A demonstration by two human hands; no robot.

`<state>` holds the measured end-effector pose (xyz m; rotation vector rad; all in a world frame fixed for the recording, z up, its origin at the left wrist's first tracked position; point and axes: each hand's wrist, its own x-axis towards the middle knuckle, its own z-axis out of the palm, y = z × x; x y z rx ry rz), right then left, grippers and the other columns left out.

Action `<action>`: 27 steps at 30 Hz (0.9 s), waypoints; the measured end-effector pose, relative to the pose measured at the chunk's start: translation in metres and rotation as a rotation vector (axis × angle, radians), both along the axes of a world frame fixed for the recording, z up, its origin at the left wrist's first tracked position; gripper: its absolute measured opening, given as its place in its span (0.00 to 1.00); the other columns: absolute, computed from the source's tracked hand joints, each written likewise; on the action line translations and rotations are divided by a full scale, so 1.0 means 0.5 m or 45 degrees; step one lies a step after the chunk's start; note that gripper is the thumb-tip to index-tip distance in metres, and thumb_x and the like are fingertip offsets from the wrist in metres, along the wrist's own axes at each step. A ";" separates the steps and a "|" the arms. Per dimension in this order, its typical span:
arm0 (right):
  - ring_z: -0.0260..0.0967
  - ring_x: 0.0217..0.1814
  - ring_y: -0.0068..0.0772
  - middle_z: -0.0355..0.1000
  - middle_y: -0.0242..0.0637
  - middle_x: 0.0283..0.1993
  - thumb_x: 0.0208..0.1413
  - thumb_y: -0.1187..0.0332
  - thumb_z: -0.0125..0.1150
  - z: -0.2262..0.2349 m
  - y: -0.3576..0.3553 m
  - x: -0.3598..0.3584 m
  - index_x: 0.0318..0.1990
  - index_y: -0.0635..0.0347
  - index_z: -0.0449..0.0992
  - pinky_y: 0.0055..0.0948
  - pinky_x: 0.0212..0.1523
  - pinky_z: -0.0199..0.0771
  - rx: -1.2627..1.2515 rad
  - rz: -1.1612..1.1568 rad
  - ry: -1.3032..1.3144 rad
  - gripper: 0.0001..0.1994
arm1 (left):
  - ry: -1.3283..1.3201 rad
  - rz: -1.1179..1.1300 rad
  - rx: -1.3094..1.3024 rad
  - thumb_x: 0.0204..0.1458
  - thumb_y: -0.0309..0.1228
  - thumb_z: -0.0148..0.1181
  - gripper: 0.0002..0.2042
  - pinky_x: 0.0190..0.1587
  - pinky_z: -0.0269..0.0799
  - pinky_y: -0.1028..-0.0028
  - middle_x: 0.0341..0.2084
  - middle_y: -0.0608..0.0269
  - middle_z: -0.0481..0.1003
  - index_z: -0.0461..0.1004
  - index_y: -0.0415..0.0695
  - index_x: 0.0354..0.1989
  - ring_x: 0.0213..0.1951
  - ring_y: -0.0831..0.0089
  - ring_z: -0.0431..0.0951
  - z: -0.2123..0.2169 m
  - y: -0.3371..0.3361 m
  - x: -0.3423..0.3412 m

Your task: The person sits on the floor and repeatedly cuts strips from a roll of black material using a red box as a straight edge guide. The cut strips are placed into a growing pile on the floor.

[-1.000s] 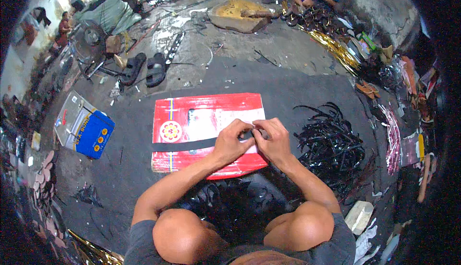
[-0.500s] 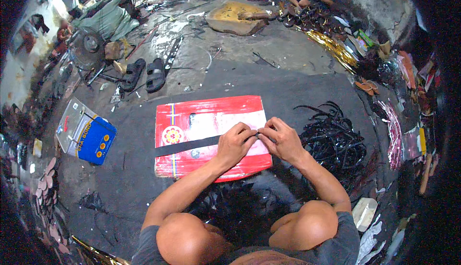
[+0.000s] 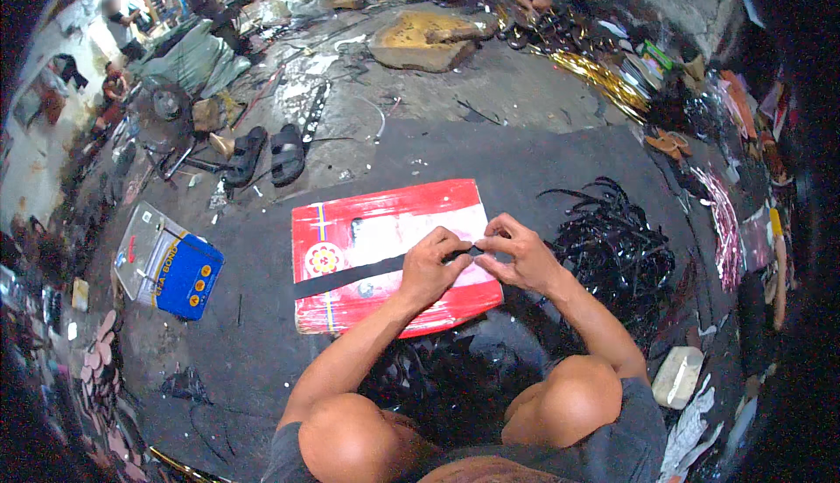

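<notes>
Both the left hand (image 3: 435, 264) and right hand (image 3: 516, 255) pinch one black strap (image 3: 350, 275) end over the red board (image 3: 385, 260); uneven pulling could let it slip free.

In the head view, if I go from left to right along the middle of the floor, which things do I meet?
Blue and grey box → red board with black strip → left hand → right hand → pile of black straps.
</notes>
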<state>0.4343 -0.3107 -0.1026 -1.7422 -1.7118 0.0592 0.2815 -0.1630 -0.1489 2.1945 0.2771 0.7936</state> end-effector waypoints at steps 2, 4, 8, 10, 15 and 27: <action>0.75 0.41 0.41 0.70 0.41 0.41 0.51 0.66 0.71 -0.012 -0.004 -0.004 0.40 0.59 0.82 0.36 0.41 0.79 0.033 -0.085 0.047 0.10 | -0.024 -0.005 -0.055 0.47 0.27 0.71 0.08 0.37 0.77 0.70 0.31 0.59 0.76 0.83 0.42 0.36 0.33 0.67 0.80 -0.003 -0.001 0.006; 0.75 0.38 0.37 0.70 0.40 0.41 0.50 0.69 0.71 -0.021 -0.001 -0.016 0.38 0.59 0.83 0.35 0.39 0.78 0.077 -0.158 0.099 0.08 | -0.005 0.014 -0.120 0.47 0.27 0.71 0.07 0.36 0.76 0.70 0.30 0.60 0.76 0.83 0.42 0.35 0.32 0.68 0.79 -0.003 0.000 0.005; 0.73 0.35 0.33 0.70 0.38 0.40 0.49 0.70 0.72 -0.048 0.004 -0.027 0.36 0.59 0.83 0.31 0.36 0.76 0.141 -0.289 0.192 0.07 | 0.013 0.033 -0.146 0.47 0.27 0.71 0.06 0.35 0.75 0.71 0.28 0.61 0.76 0.83 0.43 0.34 0.31 0.70 0.79 -0.004 0.004 0.010; 0.71 0.33 0.29 0.71 0.36 0.37 0.48 0.70 0.73 -0.060 0.009 -0.034 0.35 0.59 0.84 0.28 0.34 0.73 0.190 -0.383 0.363 0.07 | -0.008 0.054 -0.175 0.47 0.27 0.71 0.05 0.35 0.74 0.71 0.27 0.61 0.76 0.83 0.43 0.33 0.31 0.70 0.78 -0.007 0.001 0.011; 0.62 0.28 0.22 0.68 0.29 0.29 0.47 0.71 0.72 -0.115 0.030 -0.028 0.32 0.57 0.82 0.24 0.29 0.63 0.226 -0.502 0.664 0.06 | 0.064 0.116 -0.220 0.48 0.27 0.70 0.04 0.33 0.74 0.71 0.26 0.61 0.77 0.83 0.42 0.29 0.29 0.71 0.78 0.000 0.002 0.022; 0.59 0.24 0.24 0.63 0.31 0.22 0.54 0.64 0.69 -0.089 0.030 -0.042 0.36 0.60 0.70 0.32 0.26 0.63 0.199 -0.544 0.770 0.13 | 0.025 -0.157 0.167 0.48 0.28 0.66 0.05 0.33 0.75 0.64 0.24 0.54 0.76 0.80 0.39 0.27 0.27 0.59 0.79 0.017 0.034 0.041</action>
